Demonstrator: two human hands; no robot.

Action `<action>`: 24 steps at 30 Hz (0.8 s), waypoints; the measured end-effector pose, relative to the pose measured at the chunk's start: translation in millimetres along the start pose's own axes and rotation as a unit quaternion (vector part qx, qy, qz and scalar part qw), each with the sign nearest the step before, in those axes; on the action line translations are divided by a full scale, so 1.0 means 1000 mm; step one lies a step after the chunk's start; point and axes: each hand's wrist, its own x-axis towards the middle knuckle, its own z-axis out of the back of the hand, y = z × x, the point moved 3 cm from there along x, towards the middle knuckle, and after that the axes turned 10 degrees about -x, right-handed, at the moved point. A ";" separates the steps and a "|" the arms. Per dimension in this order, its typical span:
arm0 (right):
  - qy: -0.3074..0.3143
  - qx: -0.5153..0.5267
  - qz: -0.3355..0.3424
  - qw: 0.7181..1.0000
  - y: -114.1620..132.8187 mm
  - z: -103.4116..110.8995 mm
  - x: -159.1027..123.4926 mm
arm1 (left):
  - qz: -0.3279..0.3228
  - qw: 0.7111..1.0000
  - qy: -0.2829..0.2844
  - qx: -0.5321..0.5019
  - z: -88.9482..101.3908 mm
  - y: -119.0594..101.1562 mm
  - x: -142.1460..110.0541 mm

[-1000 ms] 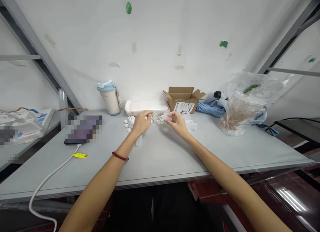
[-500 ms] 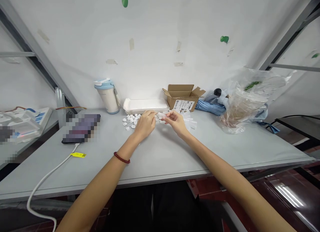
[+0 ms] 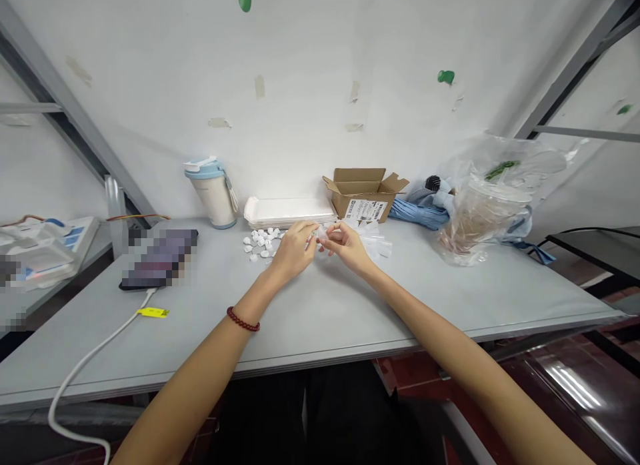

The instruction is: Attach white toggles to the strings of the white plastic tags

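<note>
Both hands meet over the grey table. My right hand (image 3: pixel 349 247) pinches a small clear plastic bag (image 3: pixel 321 234) between thumb and fingers. On its other side, my left hand (image 3: pixel 295 247) has its fingers closed at the bag's edge. What lies inside the bag is too small to make out. Several small white pieces (image 3: pixel 260 241) lie loose just left of my left hand. Beside my right hand, more flat clear plastic bags (image 3: pixel 379 243) are spread on the table.
Behind the hands stand a white tray (image 3: pixel 290 209) and an open cardboard box (image 3: pixel 361 190). A tumbler (image 3: pixel 213 195) and a phone (image 3: pixel 161 257) with a white cable (image 3: pixel 95 358) are to the left. To the right are blue cloth (image 3: pixel 420 213) and a plastic-wrapped cup (image 3: pixel 495 205).
My hands have drawn closer together around the small bag, and the left fingers have curled in towards it. The view has shifted slightly.
</note>
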 end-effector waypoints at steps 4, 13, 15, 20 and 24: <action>-0.005 0.001 0.006 1.000 -0.002 0.001 0.000 | -0.005 1.000 -0.001 -0.012 0.001 -0.001 0.000; -0.003 -0.010 0.011 1.000 -0.003 0.000 0.001 | -0.001 0.999 0.012 -0.035 0.001 -0.003 -0.001; -0.013 -0.007 0.009 1.000 -0.004 0.000 0.001 | 0.001 0.999 0.006 -0.034 0.001 -0.003 -0.002; -0.033 0.003 0.003 0.999 -0.006 0.001 0.002 | -0.003 0.999 -0.007 -0.036 0.002 -0.004 -0.002; -0.049 0.013 -0.004 0.999 -0.007 0.002 0.003 | -0.006 1.000 -0.001 -0.026 0.001 -0.005 -0.002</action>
